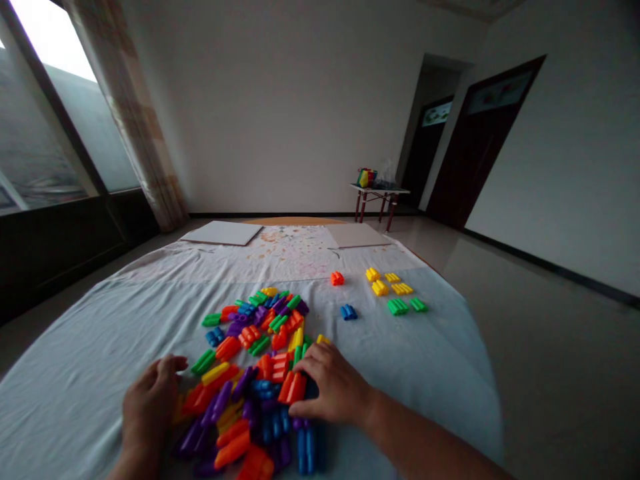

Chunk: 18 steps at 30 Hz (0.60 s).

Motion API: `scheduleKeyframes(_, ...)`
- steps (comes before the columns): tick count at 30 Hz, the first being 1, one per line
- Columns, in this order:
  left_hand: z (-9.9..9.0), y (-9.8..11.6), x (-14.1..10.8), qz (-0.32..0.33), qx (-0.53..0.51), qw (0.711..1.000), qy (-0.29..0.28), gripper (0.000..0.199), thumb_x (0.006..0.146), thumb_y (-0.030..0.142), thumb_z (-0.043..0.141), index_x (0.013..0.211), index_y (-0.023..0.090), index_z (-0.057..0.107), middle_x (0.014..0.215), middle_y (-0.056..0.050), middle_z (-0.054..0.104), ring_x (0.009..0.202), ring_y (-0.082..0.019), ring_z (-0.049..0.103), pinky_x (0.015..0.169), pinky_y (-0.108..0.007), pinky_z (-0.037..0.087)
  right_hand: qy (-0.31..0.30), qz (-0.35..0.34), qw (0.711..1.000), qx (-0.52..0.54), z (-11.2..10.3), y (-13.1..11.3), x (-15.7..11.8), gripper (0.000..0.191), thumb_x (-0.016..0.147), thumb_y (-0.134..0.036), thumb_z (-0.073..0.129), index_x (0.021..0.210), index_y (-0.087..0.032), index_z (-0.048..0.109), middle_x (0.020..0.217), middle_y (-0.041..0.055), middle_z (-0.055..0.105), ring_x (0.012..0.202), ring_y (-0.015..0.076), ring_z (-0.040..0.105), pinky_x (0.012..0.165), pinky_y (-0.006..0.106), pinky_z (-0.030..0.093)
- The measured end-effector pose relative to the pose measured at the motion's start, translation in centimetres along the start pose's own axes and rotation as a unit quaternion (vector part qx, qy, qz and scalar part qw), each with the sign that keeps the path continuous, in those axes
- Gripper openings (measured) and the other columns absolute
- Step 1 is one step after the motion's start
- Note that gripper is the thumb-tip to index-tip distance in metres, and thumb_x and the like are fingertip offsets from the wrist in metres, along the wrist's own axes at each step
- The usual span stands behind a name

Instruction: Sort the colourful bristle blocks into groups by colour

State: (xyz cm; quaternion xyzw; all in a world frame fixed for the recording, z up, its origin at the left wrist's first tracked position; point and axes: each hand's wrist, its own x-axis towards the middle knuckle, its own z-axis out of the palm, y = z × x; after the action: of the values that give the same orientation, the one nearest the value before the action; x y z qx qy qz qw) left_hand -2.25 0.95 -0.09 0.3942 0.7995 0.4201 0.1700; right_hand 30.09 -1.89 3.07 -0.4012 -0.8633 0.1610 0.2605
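A loose pile of plastic blocks point(260, 343) in orange, purple, blue, green and yellow covers the near middle of the cloth. At its right side my right hand point(330, 383) has thumb and fingers spread around an orange block point(293, 388); whether it grips the block is unclear. My left hand point(153, 393) rests at the pile's left edge, fingers curled, and what they hold, if anything, is hidden. Right of the pile lie an orange block point(337, 279), a blue block point(349, 312), several yellow blocks point(380, 288) and two green blocks point(398, 307).
A pale cloth point(430, 373) covers the round table. Two flat boards, one white point(223, 233) and one beige point(357, 235), lie at its far side. Beyond stands a small table point(377, 189) with a colourful item and a plastic bag on it. A curtained window is at left.
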Motion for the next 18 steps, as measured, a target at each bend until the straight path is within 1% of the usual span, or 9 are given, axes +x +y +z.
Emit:
scheduleKeyframes(2, 0.0, -0.2, 0.1, -0.024, -0.011, 1.0, -0.01, 0.039, 0.075, 0.046, 0.041, 0.085, 0.017, 0.066, 0.061, 0.0, 0.062, 0.056, -0.019, 0.058, 0.05, -0.027, 0.043, -0.006, -0.005, 1.0, -0.016, 0.6, -0.2, 0.2, 0.051, 0.061, -0.049, 0.074, 0.1, -0.018, 0.064, 0.096, 0.0071, 0.06, 0.097, 0.0238, 0.053, 0.093, 0.039, 0.037)
scheduleKeyframes(4, -0.1, -0.3, 0.1, -0.043, -0.025, 0.999, -0.013, 0.038, 0.074, 0.047, 0.042, 0.085, 0.019, 0.065, 0.061, 0.001, 0.061, 0.056, -0.019, 0.057, 0.05, -0.027, 0.043, 0.003, -0.004, 1.0, -0.012, 0.2, 0.1, 0.2, 0.048, 0.063, -0.042, 0.074, 0.102, -0.019, 0.063, 0.096, 0.0065, 0.061, 0.097, 0.0233, 0.054, 0.093, 0.038, 0.037)
scheduleKeyframes(7, -0.3, 0.2, -0.2, -0.044, -0.032, 0.998, -0.012, 0.037, 0.073, 0.047, 0.042, 0.082, 0.02, 0.065, 0.061, 0.001, 0.061, 0.057, -0.019, 0.057, 0.051, -0.027, 0.043, 0.049, 0.03, 0.998, 0.006, -1.9, 1.7, -0.1, 0.046, 0.067, -0.03, 0.069, 0.111, -0.02, 0.06, 0.103, 0.007, 0.061, 0.101, 0.0219, 0.054, 0.093, 0.036, 0.039)
scheduleKeyframes(9, -0.4, 0.8, -0.5, -0.046, -0.039, 0.998, -0.014, 0.037, 0.072, 0.047, 0.042, 0.082, 0.019, 0.065, 0.061, 0.0, 0.06, 0.057, -0.019, 0.057, 0.05, -0.027, 0.042, 0.077, 0.069, 0.995, -0.002, -3.6, 3.6, -0.5, 0.046, 0.07, -0.022, 0.065, 0.115, -0.019, 0.057, 0.109, 0.0083, 0.06, 0.106, 0.0218, 0.053, 0.095, 0.036, 0.039)
scheduleKeyframes(11, -0.5, 1.2, -0.7, -0.055, -0.044, 0.997, -0.016, 0.036, 0.072, 0.046, 0.042, 0.08, 0.018, 0.064, 0.059, 0.0, 0.06, 0.055, -0.019, 0.056, 0.049, -0.027, 0.042, 0.086, 0.108, 0.99, -0.027, -4.9, 5.8, -1.0, 0.046, 0.07, -0.016, 0.061, 0.116, -0.018, 0.057, 0.111, 0.0094, 0.06, 0.108, 0.0226, 0.052, 0.096, 0.038, 0.038)
scheduleKeyframes(14, -0.4, 1.2, -0.7, -0.074, -0.054, 0.996, -0.017, 0.035, 0.07, 0.046, 0.043, 0.079, 0.019, 0.064, 0.057, 0.0, 0.059, 0.054, -0.019, 0.056, 0.048, -0.027, 0.043, 0.052, 0.158, 0.985, -0.047, -5.5, 8.6, -1.9, 0.043, 0.068, -0.012, 0.058, 0.111, -0.018, 0.06, 0.109, 0.0103, 0.061, 0.107, 0.0235, 0.053, 0.094, 0.038, 0.04)
scheduleKeyframes(16, -0.2, 0.8, -0.6, -0.072, -0.058, 0.996, -0.016, 0.036, 0.069, 0.048, 0.044, 0.079, 0.02, 0.064, 0.057, 0.001, 0.06, 0.054, -0.02, 0.058, 0.048, -0.027, 0.044, 0.019, 0.174, 0.984, -0.034, -5.2, 9.7, -2.4, 0.042, 0.067, -0.012, 0.059, 0.109, -0.017, 0.061, 0.109, 0.0104, 0.062, 0.106, 0.0236, 0.055, 0.093, 0.037, 0.041)
scheduleKeyframes(18, -0.1, 0.5, -0.5, -0.023, -0.032, 0.999, 0.008, 0.037, 0.07, 0.049, 0.043, 0.077, 0.02, 0.064, 0.056, 0.001, 0.061, 0.053, -0.02, 0.059, 0.046, -0.027, 0.044, 0.003, 0.18, 0.984, -0.008, -5.0, 10.2, -2.8, 0.041, 0.067, -0.013, 0.06, 0.108, -0.017, 0.062, 0.109, 0.01, 0.062, 0.104, 0.0232, 0.056, 0.092, 0.036, 0.043)
